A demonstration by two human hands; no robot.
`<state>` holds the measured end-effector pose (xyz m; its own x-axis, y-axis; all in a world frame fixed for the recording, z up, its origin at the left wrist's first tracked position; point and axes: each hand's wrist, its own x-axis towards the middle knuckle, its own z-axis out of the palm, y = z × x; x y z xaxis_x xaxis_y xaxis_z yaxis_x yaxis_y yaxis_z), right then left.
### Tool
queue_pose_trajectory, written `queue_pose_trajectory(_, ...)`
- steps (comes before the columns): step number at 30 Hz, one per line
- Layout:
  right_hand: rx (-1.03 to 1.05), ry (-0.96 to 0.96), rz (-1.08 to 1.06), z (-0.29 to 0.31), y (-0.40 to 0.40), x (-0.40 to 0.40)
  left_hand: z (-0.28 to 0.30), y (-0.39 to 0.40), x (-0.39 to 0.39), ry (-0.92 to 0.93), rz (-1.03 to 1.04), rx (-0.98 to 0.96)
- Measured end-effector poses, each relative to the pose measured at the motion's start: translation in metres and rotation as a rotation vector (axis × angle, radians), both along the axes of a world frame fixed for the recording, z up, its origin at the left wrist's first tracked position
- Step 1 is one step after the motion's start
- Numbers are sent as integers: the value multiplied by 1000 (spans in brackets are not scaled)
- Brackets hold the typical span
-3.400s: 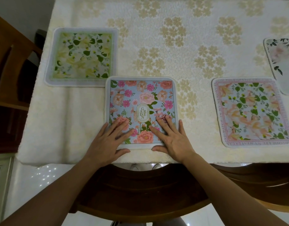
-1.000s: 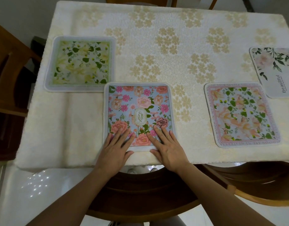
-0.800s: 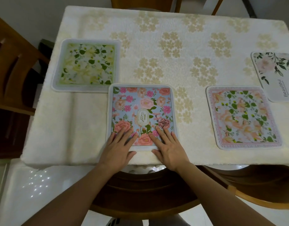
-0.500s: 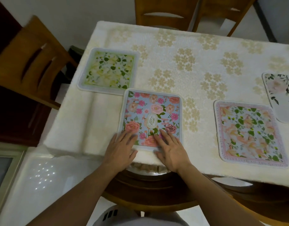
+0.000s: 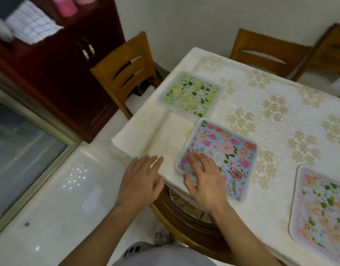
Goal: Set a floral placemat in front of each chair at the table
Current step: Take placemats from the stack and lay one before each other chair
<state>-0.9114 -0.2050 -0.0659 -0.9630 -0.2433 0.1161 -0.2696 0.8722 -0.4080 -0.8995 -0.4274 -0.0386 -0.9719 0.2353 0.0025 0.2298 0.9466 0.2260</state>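
Observation:
A blue placemat with pink flowers lies flat near the table's front edge, above a wooden chair pushed under it. My right hand hovers open over the mat's near left corner, fingers spread. My left hand is open too, off the mat, over the tablecloth's edge to the left. A yellow-green floral placemat lies at the table's left end, facing the chair there. A pink-bordered floral placemat lies at the front right, partly cut off by the frame.
The table wears a cream tablecloth with gold flowers. Two more wooden chairs stand along its far side. A dark red cabinet stands at the left, with folded cloth on top. The floor is white glossy tile.
Both hands have lifted off the blue placemat; the left one has moved left past its edge. The view has swung left, and the white "Beautiful" mat at the right has left the frame.

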Motion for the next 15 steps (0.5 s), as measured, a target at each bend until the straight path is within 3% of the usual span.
queue_pose_trajectory(15, 47, -125, 110, 6, -115, 9, -10, -101, 57, -46, 355, 134)
